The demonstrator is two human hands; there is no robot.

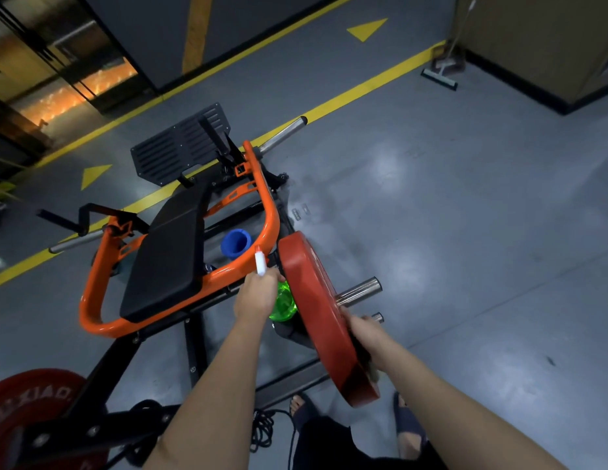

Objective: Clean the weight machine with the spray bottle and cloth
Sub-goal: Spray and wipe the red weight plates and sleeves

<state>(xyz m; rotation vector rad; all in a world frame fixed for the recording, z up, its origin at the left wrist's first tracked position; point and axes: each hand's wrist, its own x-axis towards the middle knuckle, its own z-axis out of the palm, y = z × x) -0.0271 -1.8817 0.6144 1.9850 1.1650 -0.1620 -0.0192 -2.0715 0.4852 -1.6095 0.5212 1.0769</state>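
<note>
While our left hand (258,295) clenches the green spray bottle (284,302) beside the weight machine (269,215), our right hand (365,334) lies on a dark cloth (373,370) against the red plate (306,266). We cannot tell how those fingers curl. We judge the plate half-wiped, with the seat pad (167,259) and frame left to do.

I count two hands, my left hand (257,296) and my right hand (367,334). There is one green spray bottle (285,305). There are two red weight plates, a near plate (316,293) and a corner plate (31,398). I see one blue cup (235,244) and two yellow arrows, a far arrow (367,28) and a side arrow (94,174).
</note>
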